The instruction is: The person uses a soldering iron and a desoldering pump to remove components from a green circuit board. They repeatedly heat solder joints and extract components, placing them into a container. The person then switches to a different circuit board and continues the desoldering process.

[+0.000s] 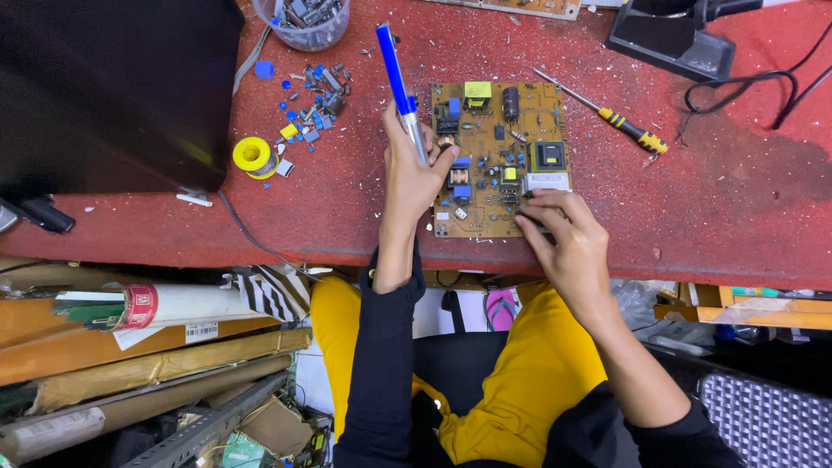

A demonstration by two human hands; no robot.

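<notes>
Gripping a blue desoldering pump [399, 74] upright in our closed left hand [414, 169], tip on the brown circuit board [498, 156] at frame centre. Right hand [563, 234] presses fingers on the board's lower edge. Loose pulled components [308, 108] lie upper left; many parts remain mounted.

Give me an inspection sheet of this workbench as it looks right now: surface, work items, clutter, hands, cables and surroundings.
Surface: red bench top, speckled with small white debris.
Job's things: tan circuit board lying flat; blue-handled tool held upright over its left edge.
Clutter: loose blue and grey components, yellow solder spool, clear cup of parts, yellow-and-black screwdriver.
Hands: left hand gripping the tool; right hand pressing on the board's lower right corner.
Cables: black cable looping at the right, by a black stand.
Surroundings: cardboard and rolled materials below left; black box upper left.
</notes>
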